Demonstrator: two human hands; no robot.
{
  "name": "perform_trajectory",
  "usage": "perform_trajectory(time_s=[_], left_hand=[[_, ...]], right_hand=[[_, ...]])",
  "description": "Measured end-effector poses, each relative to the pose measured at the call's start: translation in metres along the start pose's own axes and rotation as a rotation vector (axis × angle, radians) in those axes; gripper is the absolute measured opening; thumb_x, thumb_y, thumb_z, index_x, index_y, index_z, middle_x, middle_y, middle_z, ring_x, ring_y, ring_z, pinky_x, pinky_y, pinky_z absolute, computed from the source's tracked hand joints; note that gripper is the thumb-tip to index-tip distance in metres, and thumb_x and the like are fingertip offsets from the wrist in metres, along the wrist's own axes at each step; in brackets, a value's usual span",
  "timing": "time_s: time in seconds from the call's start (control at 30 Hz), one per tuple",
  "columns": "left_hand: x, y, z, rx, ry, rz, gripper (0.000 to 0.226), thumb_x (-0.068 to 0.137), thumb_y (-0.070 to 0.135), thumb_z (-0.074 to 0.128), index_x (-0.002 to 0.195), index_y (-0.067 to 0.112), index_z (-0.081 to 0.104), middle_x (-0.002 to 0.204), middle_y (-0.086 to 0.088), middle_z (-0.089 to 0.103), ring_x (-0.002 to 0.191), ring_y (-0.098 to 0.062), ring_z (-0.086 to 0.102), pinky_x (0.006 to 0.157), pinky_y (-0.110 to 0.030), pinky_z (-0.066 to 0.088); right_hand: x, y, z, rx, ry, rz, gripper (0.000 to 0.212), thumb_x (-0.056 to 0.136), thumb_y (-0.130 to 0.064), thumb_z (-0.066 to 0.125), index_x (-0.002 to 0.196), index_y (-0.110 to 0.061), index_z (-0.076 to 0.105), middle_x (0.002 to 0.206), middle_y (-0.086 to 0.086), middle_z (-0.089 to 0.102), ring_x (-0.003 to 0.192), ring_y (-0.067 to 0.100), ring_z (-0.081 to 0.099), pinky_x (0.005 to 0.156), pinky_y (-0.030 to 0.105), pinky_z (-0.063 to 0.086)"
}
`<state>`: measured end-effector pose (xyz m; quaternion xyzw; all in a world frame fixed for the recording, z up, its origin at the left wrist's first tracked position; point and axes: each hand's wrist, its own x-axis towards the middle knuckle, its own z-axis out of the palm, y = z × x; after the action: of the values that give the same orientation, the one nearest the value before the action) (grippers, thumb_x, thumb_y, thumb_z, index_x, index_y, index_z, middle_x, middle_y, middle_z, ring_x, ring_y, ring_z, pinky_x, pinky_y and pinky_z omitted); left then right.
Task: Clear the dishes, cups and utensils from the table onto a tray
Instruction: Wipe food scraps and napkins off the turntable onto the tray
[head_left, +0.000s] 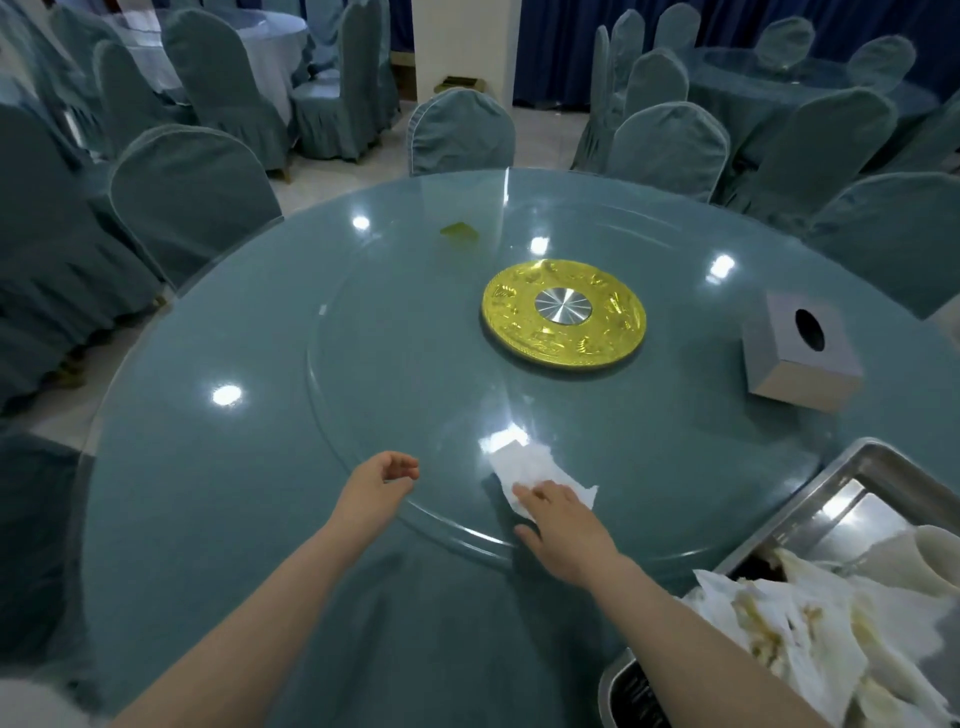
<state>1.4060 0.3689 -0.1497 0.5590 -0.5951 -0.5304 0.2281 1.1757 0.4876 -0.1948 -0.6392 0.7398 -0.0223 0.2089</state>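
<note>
Both forearms bare, reaching forward, well apart. Left hand raised ahead, palm turned inward, fingers loosely curled toward thumb, holding nothing. Right hand palm down, fingers straight and flat, thumb spread to the left.

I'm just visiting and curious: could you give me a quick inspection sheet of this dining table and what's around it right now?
Surface: round blue-green table with a glass turntable and a gold centre disc.
Job's things: metal tray at the near right edge, holding crumpled soiled napkins and white dishes; no dishes, cups or utensils seen on the table.
Clutter: white paper napkin, grey tissue box, small green scrap.
Grippers: left hand loosely curled, holding nothing; right hand flat, fingers on the napkin.
Cables: nothing seen.
Surroundings: covered chairs, other tables behind.
</note>
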Motion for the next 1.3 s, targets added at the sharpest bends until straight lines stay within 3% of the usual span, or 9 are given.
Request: perform_trajectory(time_s=[0.13,0.27,0.43,0.53,0.6,0.73,0.97,1.13,1.3], left_hand=[[0.007,-0.008,0.007,0.032,-0.012,-0.01,0.023,0.086,-0.006,0.053,0.097,0.012,0.062,0.097,-0.005,0.068,0.085,-0.015,0.06,0.068,-0.024,0.04],[0.011,-0.014,0.014,0.064,-0.042,-0.018,0.022,0.088,-0.006,0.053,0.097,0.012,0.061,0.097,-0.006,0.068,0.086,-0.015,0.061,0.07,-0.024,0.041],[0.013,-0.016,0.02,0.085,-0.066,-0.002,0.023,0.087,-0.008,0.052,0.093,0.012,0.061,0.094,-0.007,0.068,0.09,-0.018,0.061,0.087,-0.028,0.046],[0.011,-0.016,0.019,0.098,-0.07,0.003,0.023,0.087,-0.007,0.052,0.092,0.013,0.061,0.095,-0.007,0.068,0.09,-0.018,0.061,0.081,-0.024,0.044],[0.008,-0.017,0.017,0.087,-0.07,-0.006,0.022,0.088,-0.007,0.051,0.094,0.012,0.061,0.096,-0.007,0.068,0.093,-0.019,0.062,0.079,-0.024,0.046],[0.005,-0.018,0.011,0.09,-0.058,-0.012,0.02,0.089,-0.006,0.051,0.097,0.009,0.062,0.098,-0.008,0.068,0.095,-0.02,0.062,0.085,-0.025,0.045],[0.006,-0.023,0.007,0.115,-0.055,-0.011,0.021,0.089,-0.006,0.052,0.097,0.01,0.063,0.099,-0.008,0.069,0.095,-0.019,0.062,0.086,-0.026,0.044],[0.01,-0.023,0.018,0.133,-0.078,0.0,0.024,0.089,-0.004,0.052,0.092,0.017,0.063,0.095,0.0,0.069,0.088,-0.011,0.061,0.07,-0.011,0.041],[0.016,-0.024,0.025,0.166,-0.088,-0.013,0.024,0.09,-0.002,0.051,0.094,0.019,0.061,0.099,-0.001,0.068,0.094,-0.015,0.061,0.074,-0.021,0.041]], right_hand=[[-0.011,0.03,0.006,0.006,0.003,0.056,0.047,0.101,-0.031,0.034,0.147,-0.037,0.024,0.159,-0.009,0.005,0.145,0.017,0.009,0.112,0.039,0.028],[-0.021,0.055,0.001,-0.043,-0.057,0.096,0.069,0.093,0.001,0.032,0.149,-0.038,0.018,0.16,-0.013,-0.003,0.146,0.007,-0.002,0.111,0.033,0.029],[-0.032,0.081,-0.023,0.006,-0.018,0.294,0.069,0.088,0.005,0.034,0.14,-0.039,0.041,0.157,-0.012,0.02,0.137,0.014,0.036,0.101,0.03,0.04],[-0.036,0.097,-0.034,-0.165,0.097,0.434,0.054,0.086,-0.001,0.038,0.128,-0.03,0.054,0.126,-0.001,0.059,0.107,0.023,0.059,0.083,0.03,0.046],[-0.031,0.105,-0.044,-0.208,0.161,0.539,0.041,0.084,-0.004,0.041,0.114,-0.024,0.061,0.105,0.002,0.065,0.097,0.024,0.06,0.076,0.028,0.044],[-0.017,0.106,-0.051,-0.066,0.14,0.547,0.017,0.088,-0.016,0.049,0.093,-0.016,0.066,0.107,0.01,0.065,0.095,0.028,0.058,0.075,0.03,0.045],[-0.027,0.145,-0.071,-0.088,0.061,0.804,0.031,0.089,-0.009,0.047,0.111,-0.019,0.066,0.104,0.004,0.063,0.097,0.024,0.06,0.092,0.033,0.049],[-0.024,0.135,-0.062,0.106,0.211,0.59,0.024,0.093,-0.01,0.049,0.11,-0.014,0.066,0.11,0.007,0.067,0.099,0.025,0.059,0.088,0.031,0.045],[0.0,0.079,-0.045,0.492,0.323,0.379,0.014,0.092,-0.018,0.053,0.086,-0.03,0.058,0.088,-0.012,0.06,0.075,0.011,0.052,0.065,0.024,0.036]])
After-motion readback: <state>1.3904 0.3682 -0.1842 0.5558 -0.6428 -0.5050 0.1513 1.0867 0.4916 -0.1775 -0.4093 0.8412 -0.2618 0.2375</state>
